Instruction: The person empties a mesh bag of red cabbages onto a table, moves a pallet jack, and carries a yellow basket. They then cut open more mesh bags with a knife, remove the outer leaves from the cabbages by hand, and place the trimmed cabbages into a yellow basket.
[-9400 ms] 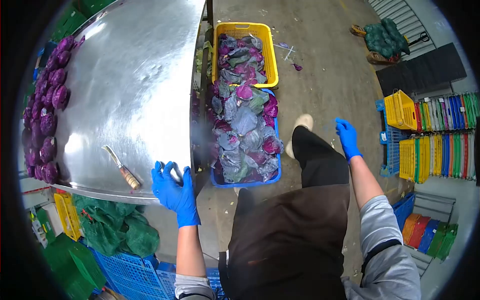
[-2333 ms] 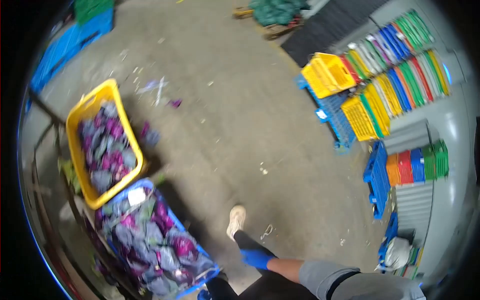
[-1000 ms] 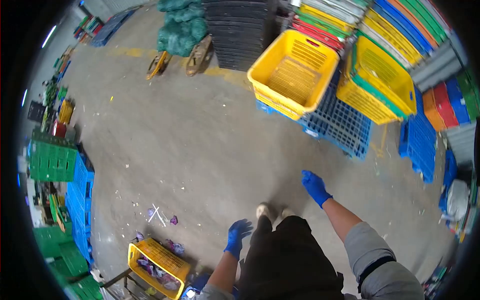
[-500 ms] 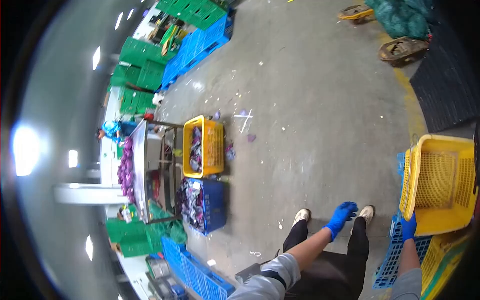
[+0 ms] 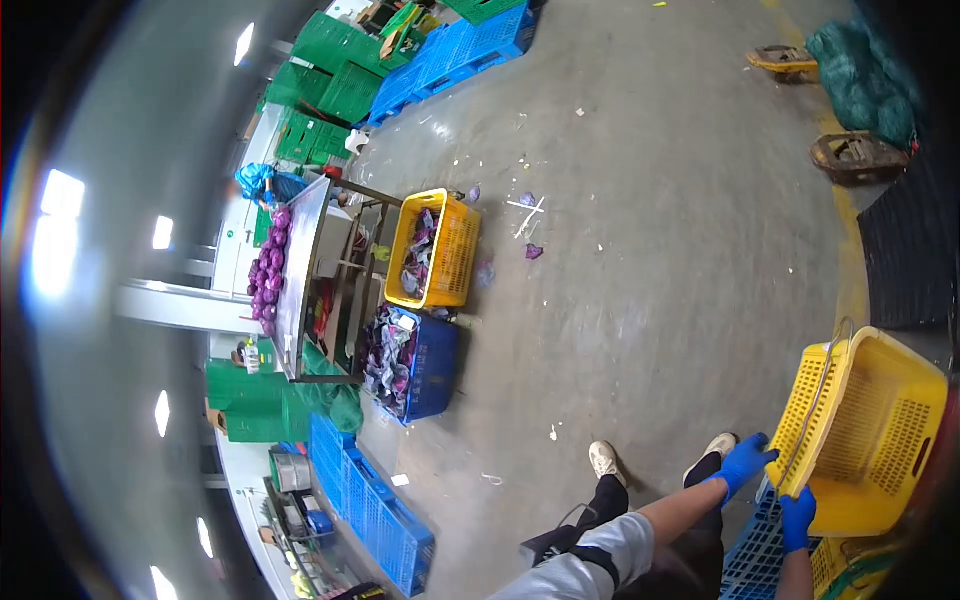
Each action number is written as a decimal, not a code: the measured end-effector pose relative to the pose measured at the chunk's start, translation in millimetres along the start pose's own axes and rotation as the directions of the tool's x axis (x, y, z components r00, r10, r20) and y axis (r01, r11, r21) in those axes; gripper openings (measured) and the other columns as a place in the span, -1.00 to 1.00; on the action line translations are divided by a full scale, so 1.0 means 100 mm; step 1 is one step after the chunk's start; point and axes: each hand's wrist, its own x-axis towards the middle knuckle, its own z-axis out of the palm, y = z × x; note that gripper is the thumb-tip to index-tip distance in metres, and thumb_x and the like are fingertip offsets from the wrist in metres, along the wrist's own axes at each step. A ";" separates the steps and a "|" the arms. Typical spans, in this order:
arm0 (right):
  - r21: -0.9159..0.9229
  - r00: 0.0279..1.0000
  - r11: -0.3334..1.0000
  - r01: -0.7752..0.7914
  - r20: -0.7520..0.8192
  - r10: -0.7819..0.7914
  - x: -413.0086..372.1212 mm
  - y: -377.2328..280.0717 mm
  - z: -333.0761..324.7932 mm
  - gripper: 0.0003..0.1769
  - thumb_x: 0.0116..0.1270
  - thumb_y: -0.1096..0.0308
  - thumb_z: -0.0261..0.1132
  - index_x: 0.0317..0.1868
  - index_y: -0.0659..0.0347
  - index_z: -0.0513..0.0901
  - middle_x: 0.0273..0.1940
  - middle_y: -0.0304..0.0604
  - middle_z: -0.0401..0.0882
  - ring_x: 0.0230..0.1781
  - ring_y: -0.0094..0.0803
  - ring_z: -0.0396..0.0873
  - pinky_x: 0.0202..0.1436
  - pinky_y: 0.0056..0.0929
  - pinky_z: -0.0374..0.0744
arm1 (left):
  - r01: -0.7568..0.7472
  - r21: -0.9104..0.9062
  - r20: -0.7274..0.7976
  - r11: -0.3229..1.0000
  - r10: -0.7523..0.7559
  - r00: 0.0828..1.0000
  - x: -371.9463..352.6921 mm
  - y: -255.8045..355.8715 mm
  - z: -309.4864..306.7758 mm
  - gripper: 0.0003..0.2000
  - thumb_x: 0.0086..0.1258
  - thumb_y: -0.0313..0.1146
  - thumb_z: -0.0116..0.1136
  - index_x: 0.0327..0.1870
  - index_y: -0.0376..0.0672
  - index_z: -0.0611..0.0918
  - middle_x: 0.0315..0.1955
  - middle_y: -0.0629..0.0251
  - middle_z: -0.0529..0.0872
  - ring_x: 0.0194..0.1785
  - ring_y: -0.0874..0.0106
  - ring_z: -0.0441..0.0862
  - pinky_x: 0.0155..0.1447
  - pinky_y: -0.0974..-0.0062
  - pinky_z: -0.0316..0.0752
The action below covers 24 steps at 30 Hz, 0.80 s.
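A yellow plastic basket (image 5: 880, 440) with perforated walls and a wire handle (image 5: 820, 400) is at the right, its hollow inside facing me. My left hand (image 5: 745, 466), in a blue glove, has its fingers at the basket's near edge, close to the handle's lower end. Further along that edge, my right hand (image 5: 798, 517), also blue-gloved, is closed on the rim at the corner. Its fingers are partly hidden. Beneath the basket are a blue plastic lattice (image 5: 755, 550) and another yellow basket (image 5: 828, 566).
A metal table (image 5: 305, 270) bears purple cabbages (image 5: 268, 275); a person (image 5: 268, 185) in blue stands behind. Yellow (image 5: 462, 250) and blue (image 5: 432, 365) crates of leaf scraps stand beside it. Blue pallets (image 5: 370, 510), a black mat (image 5: 905, 250) and green net sacks (image 5: 860, 80) lie around.
My left hand has moved right, from hanging above the floor near my feet to the yellow basket's edge. My right hand stays on the rim. The whole view has turned somewhat.
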 end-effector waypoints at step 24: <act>0.890 0.640 0.427 -0.160 -0.236 0.731 -0.75 1.27 0.30 -0.42 0.27 0.15 0.10 0.23 0.29 0.30 0.08 -0.05 0.40 0.04 -0.19 0.41 0.13 -0.24 0.38 | -0.042 0.258 -0.169 0.965 0.088 0.982 -0.64 0.46 0.23 -0.70 0.01 -0.46 0.12 -0.20 -0.31 0.42 -0.33 -0.14 0.57 -0.27 -0.04 0.59 -0.18 0.14 0.49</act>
